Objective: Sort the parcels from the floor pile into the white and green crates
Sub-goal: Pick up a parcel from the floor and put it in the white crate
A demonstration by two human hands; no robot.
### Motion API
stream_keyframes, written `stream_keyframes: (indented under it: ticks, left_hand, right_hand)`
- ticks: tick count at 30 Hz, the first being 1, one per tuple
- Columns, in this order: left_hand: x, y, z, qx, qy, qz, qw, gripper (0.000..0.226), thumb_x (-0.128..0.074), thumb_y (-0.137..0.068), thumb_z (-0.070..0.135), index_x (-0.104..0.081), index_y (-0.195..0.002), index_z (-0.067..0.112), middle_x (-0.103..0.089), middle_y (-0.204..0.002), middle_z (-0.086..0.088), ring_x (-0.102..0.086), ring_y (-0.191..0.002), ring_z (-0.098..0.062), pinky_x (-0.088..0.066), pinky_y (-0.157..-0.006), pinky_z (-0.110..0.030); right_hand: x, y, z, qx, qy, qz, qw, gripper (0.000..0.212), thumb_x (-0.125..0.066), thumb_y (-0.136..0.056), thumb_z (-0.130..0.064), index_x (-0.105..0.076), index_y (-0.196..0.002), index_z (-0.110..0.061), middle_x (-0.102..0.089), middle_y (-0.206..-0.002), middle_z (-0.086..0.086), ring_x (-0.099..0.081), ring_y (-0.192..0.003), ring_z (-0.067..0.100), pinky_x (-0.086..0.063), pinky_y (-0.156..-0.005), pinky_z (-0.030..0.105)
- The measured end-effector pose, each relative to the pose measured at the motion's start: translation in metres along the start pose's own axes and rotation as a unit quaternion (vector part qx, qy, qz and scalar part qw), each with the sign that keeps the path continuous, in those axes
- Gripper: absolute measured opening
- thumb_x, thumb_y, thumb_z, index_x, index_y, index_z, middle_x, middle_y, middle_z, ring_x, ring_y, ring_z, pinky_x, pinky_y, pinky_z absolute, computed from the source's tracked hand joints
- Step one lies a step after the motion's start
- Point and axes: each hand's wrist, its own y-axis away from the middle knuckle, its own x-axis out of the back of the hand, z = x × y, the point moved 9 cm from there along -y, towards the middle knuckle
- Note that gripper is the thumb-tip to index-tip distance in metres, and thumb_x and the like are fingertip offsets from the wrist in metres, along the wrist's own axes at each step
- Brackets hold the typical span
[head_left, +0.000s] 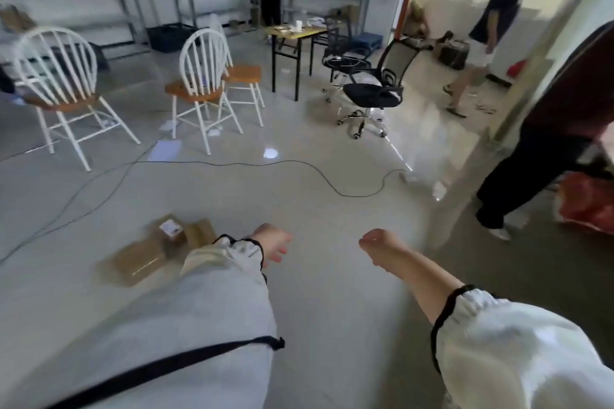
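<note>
Left hand [270, 247] and right hand [378, 247] are being held out, loosely curled and empty, near brown cardboard parcels [146, 256] on the grey floor [315, 209].

We read no legible text. The white label [170, 228] on one brown parcel [181, 240] and small dark print on the left sleeve cuff [250, 252] are too blurred to read.

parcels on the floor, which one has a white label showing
The middle parcel; the larger parcel and the third parcel show only plain cardboard.
</note>
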Motion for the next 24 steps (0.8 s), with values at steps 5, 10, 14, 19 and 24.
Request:
stream_keyframes:
  ticks: [5,10,14,19,24]
  left_hand:
    - [0.132,-0.008,-0.13,0.093,0.052,0.046,0.993,0.034,-0.048,-0.094,0.039,-0.052,-0.119,0.017,-0.058,-0.1,-0.001,-0.054,-0.066,-0.012,-0.033,-0.06,-0.023]
    - [0.249,-0.024,-0.216,0.142,0.14,0.109,0.974,0.026,-0.052,-0.093,0.037,-0.054,-0.11,0.017,-0.06,-0.083,0.002,-0.055,-0.064,-0.012,-0.034,-0.059,-0.021]
    - [0.308,-0.049,-0.256,0.186,0.167,0.136,0.959,0.017,-0.047,-0.098,0.021,-0.051,-0.108,0.008,-0.051,-0.074,-0.004,-0.054,-0.046,-0.013,-0.037,-0.033,-0.017]
    - [0.337,-0.124,-0.277,0.223,0.182,0.134,0.948,0.015,-0.045,-0.099,0.021,-0.046,-0.103,0.006,-0.051,-0.073,-0.003,-0.051,-0.053,-0.016,-0.027,-0.021,-0.011]
    - [0.366,-0.256,-0.306,0.26,0.214,0.157,0.929,0.019,-0.045,-0.098,0.019,-0.048,-0.082,0.008,-0.051,-0.072,-0.003,-0.047,-0.056,-0.015,-0.026,-0.021,-0.01]
  right_hand:
    - [-0.115,-0.043,-0.121,-0.005,0.031,-0.107,0.994,0.014,-0.044,-0.093,-0.022,-0.052,-0.091,-0.01,-0.054,-0.079,0.005,-0.053,-0.079,0.025,-0.037,-0.054,0.024]
    - [-0.225,-0.083,-0.241,0.058,0.054,-0.164,0.983,0.012,-0.044,-0.094,-0.021,-0.049,-0.089,-0.011,-0.047,-0.073,0.001,-0.048,-0.078,0.023,-0.032,-0.049,0.022]
    - [-0.302,-0.108,-0.305,0.089,0.081,-0.237,0.964,0.015,-0.042,-0.094,-0.024,-0.049,-0.086,-0.013,-0.047,-0.072,-0.002,-0.044,-0.061,0.011,-0.03,-0.048,0.021]
    - [-0.348,-0.195,-0.336,0.053,0.1,-0.276,0.954,0.021,-0.043,-0.094,-0.025,-0.054,-0.105,-0.011,-0.055,-0.094,0.007,-0.051,-0.076,0.021,-0.035,-0.052,0.021]
    - [-0.41,-0.323,-0.346,-0.012,0.089,-0.236,0.968,0.015,-0.04,-0.096,-0.018,-0.049,-0.098,-0.006,-0.05,-0.08,0.004,-0.047,-0.066,0.016,-0.031,-0.049,0.022]
